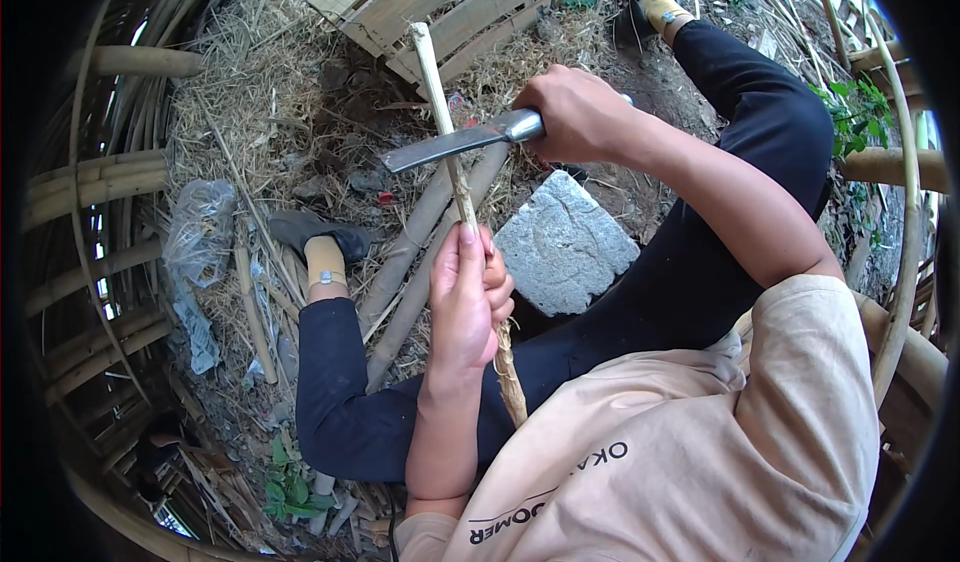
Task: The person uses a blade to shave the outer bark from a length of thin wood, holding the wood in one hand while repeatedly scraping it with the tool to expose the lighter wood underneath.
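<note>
A long pale stick [434,87], partly stripped of its bark, runs upright through the middle of the view. My left hand [468,297] is wrapped round its lower half, thumb along the wood. Below that hand the stick's rough lower end reaches my lap. In my right hand [572,114] is a knife [455,145] with a flat, square-ended metal blade, its handle mostly hidden by the fingers. The blade lies across the stick, above my left hand, and points to the left.
A rough grey stone block [565,242] sits between my legs beside bamboo poles [408,262]. Wooden slats [400,2] stand at the far side. Clear plastic [200,232] lies on the straw-strewn ground at left. Bamboo rails [95,187] enclose both sides.
</note>
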The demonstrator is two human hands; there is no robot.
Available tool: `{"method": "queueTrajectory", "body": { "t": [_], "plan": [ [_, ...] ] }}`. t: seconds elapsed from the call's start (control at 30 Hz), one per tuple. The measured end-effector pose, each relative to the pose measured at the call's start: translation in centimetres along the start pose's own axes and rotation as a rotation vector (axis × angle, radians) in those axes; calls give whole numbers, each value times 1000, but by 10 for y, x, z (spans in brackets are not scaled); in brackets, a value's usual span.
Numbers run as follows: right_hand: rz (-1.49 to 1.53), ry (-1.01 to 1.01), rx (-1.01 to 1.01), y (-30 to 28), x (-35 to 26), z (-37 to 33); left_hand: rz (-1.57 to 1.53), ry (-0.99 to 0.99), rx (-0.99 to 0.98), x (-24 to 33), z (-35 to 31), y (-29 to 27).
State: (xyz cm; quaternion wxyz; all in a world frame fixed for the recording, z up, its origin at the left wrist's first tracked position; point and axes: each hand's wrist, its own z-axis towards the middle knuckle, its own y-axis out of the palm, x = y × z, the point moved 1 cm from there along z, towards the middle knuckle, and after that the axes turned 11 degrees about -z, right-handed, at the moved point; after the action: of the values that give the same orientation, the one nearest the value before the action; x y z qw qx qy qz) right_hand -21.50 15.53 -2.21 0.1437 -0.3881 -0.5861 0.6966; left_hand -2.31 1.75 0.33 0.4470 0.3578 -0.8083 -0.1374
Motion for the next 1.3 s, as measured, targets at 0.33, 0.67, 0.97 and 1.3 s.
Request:
{"method": "queueTrajectory", "body": {
  "t": [0.33, 0.67, 0.97, 1.3],
  "plan": [
    [-69, 31, 111, 2, 3, 9, 113, 108, 7, -4, -8, 7],
    [-160, 116, 461, -14, 59, 30, 33, 34, -77, -6, -9, 10],
    [-47, -153, 185, -10, 8, 11, -116, 3, -134, 15, -4, -7],
    [-64, -19, 107, -4, 0, 0, 106, 132, -9, 1, -12, 8]
  ]
}}
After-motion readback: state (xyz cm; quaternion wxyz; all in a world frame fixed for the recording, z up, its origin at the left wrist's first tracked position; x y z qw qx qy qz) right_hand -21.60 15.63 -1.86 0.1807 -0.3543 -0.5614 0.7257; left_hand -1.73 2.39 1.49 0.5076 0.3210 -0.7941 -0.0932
